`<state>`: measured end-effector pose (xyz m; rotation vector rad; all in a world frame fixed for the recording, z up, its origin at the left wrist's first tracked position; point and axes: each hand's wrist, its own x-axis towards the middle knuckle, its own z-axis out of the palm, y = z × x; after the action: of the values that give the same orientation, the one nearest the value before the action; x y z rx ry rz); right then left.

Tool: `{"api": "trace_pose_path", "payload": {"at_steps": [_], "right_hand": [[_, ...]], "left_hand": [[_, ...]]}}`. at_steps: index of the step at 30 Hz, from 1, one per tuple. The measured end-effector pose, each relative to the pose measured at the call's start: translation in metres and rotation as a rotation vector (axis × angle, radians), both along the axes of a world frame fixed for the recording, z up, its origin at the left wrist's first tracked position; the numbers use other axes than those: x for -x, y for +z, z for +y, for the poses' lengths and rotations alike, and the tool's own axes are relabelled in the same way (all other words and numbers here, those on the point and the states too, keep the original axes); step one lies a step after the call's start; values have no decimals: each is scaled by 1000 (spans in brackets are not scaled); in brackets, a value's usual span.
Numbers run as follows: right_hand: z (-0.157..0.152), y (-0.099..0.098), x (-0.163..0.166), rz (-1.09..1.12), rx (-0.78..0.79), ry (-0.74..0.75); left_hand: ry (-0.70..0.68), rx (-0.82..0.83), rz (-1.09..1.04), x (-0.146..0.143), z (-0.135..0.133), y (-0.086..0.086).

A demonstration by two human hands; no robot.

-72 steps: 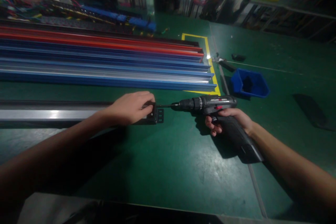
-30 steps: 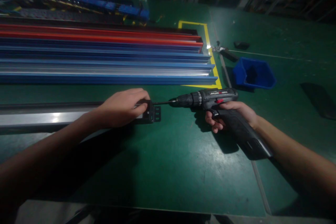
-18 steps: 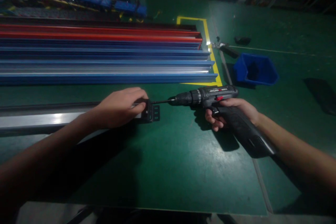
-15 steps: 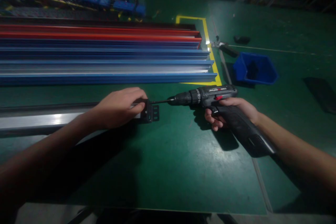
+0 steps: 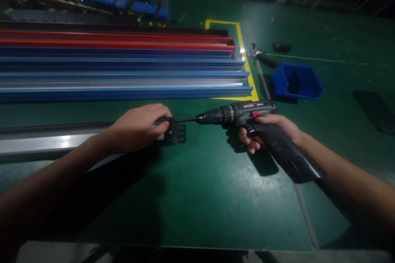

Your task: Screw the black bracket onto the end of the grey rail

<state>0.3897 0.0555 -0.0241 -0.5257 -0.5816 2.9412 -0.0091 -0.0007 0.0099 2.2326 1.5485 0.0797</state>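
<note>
In my right hand (image 5: 274, 131) is a black cordless drill (image 5: 253, 111) with a red switch, lying level and pointing left. Its long thin bit (image 5: 188, 120) reaches the upper part of a black slotted end bracket (image 5: 175, 131). That bracket sits at the right end of a silver metal profile (image 5: 61, 139) lying along the green table. My left hand (image 5: 142, 127) is wrapped over the profile's end, thumb and fingers gripping it right beside the bracket. The fingertips on the far side are partly hidden.
Several blue channel profiles (image 5: 123, 92) and a red one (image 5: 123, 42) lie behind, their ends inside a yellow tape outline (image 5: 239, 31). A blue bin (image 5: 298, 82) stands at the right, near a dark-handled tool (image 5: 267, 59). The table's front edge (image 5: 185, 248) runs along the bottom.
The whole view has shifted slightly. Both hands, the drill and the bracket keep almost the same positions relative to one another, with the bit still at the bracket.
</note>
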Motion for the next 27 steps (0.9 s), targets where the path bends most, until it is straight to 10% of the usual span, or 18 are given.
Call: {"api": "trace_pose_path", "payload": {"at_steps": [27], "right_hand": [[0, -1, -1, -19, -6, -3]], "left_hand": [[-54, -21, 11, 3, 1, -1]]}}
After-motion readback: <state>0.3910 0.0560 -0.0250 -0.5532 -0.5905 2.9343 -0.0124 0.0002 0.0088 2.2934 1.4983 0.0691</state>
